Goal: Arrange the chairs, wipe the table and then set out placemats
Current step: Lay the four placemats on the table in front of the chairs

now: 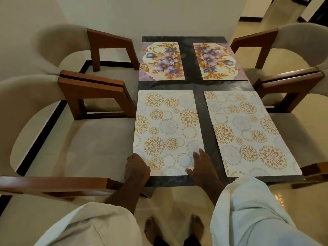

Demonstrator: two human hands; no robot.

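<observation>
Here, at centre: one table (198, 84), rectangular, dark, with a marbled, glossy top, its far end against a plain pale wall (177, 15).

Flat on the top, far row: far-left placemat (162, 61) and far-right placemat (219, 62), both printed with purple and blue flowers and orange leaves on cream. Near row: near-left placemat (168, 132) and near-right placemat (248, 132), both white with gold and grey round medallions. Total: four, all thin, rectangular and smooth, laid two by two with bare dark strips between.

Along the left side: far-left chair (58, 45) and near-left chair (88, 139). Along the right side: far-right chair (301, 41) and near-right chair (301, 135), its back mostly out of frame. Total: four, with curved beige padded backs where visible, beige seats and angular brown wooden arms.

Left hand (137, 167) at the near-left corner of the near-left placemat, knuckles up, fingers bent down at the edge; cannot be told whether pinching that edge or only pressing on it. Right hand (202, 166) flat and relaxed, gripping nothing, fingers straight on the near-right corner of the same placemat, heel on the bare table top.

Below: left sleeve (88, 226) and right sleeve (257, 210), loose white cloth. Left foot (150, 227) and right foot (197, 226), bare, on a glossy cream tiled floor (177, 201).
</observation>
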